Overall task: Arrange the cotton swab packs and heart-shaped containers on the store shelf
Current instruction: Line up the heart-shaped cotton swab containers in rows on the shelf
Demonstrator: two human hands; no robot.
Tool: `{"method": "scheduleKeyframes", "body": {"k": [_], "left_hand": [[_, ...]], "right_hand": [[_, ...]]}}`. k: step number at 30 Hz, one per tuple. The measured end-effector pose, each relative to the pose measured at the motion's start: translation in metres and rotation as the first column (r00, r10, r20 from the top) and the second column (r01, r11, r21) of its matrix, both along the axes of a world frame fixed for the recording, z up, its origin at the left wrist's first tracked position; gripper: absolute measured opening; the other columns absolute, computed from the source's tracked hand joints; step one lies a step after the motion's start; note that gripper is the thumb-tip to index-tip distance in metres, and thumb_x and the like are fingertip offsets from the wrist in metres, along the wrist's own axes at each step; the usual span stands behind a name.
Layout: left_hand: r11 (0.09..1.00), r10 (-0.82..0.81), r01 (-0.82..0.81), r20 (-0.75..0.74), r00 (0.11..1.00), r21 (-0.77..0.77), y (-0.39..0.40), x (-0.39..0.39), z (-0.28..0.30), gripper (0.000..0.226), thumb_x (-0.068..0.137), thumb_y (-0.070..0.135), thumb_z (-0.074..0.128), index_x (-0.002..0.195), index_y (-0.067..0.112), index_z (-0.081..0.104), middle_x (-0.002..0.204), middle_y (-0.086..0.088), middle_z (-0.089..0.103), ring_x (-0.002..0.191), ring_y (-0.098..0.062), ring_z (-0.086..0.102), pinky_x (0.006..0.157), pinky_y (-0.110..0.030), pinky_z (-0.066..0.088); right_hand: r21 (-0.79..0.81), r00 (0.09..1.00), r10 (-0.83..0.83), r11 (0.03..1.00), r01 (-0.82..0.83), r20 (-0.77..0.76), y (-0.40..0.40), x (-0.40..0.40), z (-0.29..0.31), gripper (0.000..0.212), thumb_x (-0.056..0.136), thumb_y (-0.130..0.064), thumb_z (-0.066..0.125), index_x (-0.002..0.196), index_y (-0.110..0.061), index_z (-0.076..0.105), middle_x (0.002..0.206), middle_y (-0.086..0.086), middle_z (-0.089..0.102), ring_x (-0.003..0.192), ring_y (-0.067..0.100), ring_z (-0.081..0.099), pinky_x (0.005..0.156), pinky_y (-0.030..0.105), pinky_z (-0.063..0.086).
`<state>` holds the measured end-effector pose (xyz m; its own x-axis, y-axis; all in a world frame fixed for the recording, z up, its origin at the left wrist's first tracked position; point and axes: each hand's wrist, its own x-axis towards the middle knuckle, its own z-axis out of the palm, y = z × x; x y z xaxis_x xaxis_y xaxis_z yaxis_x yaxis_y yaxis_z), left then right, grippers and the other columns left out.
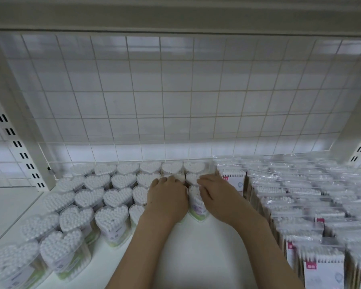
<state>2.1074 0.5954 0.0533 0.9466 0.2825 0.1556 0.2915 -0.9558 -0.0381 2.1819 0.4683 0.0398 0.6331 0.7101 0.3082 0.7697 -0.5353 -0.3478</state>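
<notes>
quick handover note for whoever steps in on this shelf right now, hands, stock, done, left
Left hand: lies flat, fingers extended, over a heart-shaped container in the near centre column.
Right hand: fingers rest on the top of the near heart-shaped container in the rightmost heart column.
Stock: heart-shaped containers stand in rows on the left of the shelf; cotton swab packs fill the right.
Done: back rows reach the wire grid.
Left: the bare front centre probably needs filling; straighten the columns.

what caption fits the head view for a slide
Both hands, left hand and right hand, rest on heart-shaped containers on a white shelf, bagged cotton swab packs alongside.
</notes>
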Motion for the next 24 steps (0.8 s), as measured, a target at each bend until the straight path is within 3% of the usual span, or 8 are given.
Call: {"method": "scheduleKeyframes", "body": {"k": [10,14,18,20,22,23,24], "left_hand": [[0.999,0.013,-0.01,0.066,0.998,-0.039,-0.002,-0.001,-0.011,0.038,0.1,0.028,0.022,0.123,0.012,0.048,0.129,-0.002,0.048,0.124,-0.019,0.042,0.104,-0.03,0.025],[0.999,-0.001,0.006,0.094,0.996,-0.052,-0.003,-0.006,-0.01,0.055,0.096,0.037,0.008,0.131,0.012,0.043,0.138,-0.002,0.042,0.132,-0.018,0.034,0.11,-0.032,0.019],[0.997,-0.008,0.019,0.138,0.99,-0.081,-0.004,-0.017,-0.007,0.047,0.1,0.03,0.027,0.141,0.009,0.032,0.151,-0.005,0.026,0.142,-0.019,0.019,0.116,-0.034,0.009],[0.996,-0.059,0.073,0.217,0.974,-0.054,-0.005,-0.026,-0.01,0.04,0.09,0.025,0.051,0.123,0.004,0.056,0.134,-0.012,0.05,0.128,-0.025,0.046,0.109,-0.038,0.032],[0.995,-0.093,0.101,0.241,0.966,-0.02,-0.007,-0.031,-0.012,0.037,0.059,0.025,0.079,0.091,0.008,0.072,0.104,-0.01,0.068,0.097,-0.025,0.067,0.086,-0.037,0.052],[0.995,-0.082,0.091,0.21,0.974,-0.031,-0.009,-0.034,-0.014,0.043,0.053,0.023,0.084,0.092,0.009,0.072,0.105,-0.01,0.068,0.098,-0.024,0.067,0.086,-0.036,0.052],[0.994,-0.077,0.088,0.147,0.986,-0.067,-0.011,-0.038,-0.012,0.048,0.061,0.02,0.081,0.106,0.007,0.067,0.119,-0.012,0.062,0.112,-0.024,0.06,0.097,-0.036,0.046]], "right_hand": [[0.005,0.997,0.021,1.0,-0.021,0.071,0.002,-0.005,-0.001,0.029,0.097,-0.006,0.038,0.114,0.003,0.059,0.118,0.018,0.058,0.113,0.028,0.051,0.095,0.021,0.028],[0.009,0.997,0.037,0.999,-0.038,0.072,0.001,-0.01,0.001,0.03,0.098,-0.006,0.037,0.117,0.005,0.057,0.122,0.018,0.057,0.118,0.028,0.048,0.098,0.017,0.024],[0.1,0.999,-0.012,0.995,0.007,0.052,-0.005,-0.018,-0.001,0.032,0.096,-0.008,0.042,0.125,0.0,0.054,0.129,0.013,0.054,0.122,0.022,0.047,0.096,0.003,0.015],[0.127,0.997,-0.038,0.991,0.03,0.06,-0.009,-0.023,-0.005,0.035,0.096,-0.01,0.045,0.129,-0.003,0.053,0.133,0.009,0.052,0.125,0.018,0.045,0.096,-0.001,0.011],[0.14,0.996,-0.052,0.989,0.042,0.068,-0.013,-0.027,-0.01,0.036,0.095,-0.012,0.049,0.13,-0.005,0.053,0.135,0.006,0.051,0.127,0.017,0.044,0.097,-0.001,0.009],[0.146,0.997,-0.05,0.988,0.04,0.067,-0.014,-0.029,-0.013,0.037,0.094,-0.012,0.052,0.131,-0.006,0.053,0.135,0.005,0.051,0.127,0.017,0.043,0.098,0.0,0.01],[0.146,0.997,-0.049,0.988,0.039,0.061,-0.015,-0.03,-0.016,0.039,0.093,-0.012,0.054,0.131,-0.006,0.052,0.136,0.005,0.05,0.128,0.017,0.043,0.101,0.003,0.012]]}}
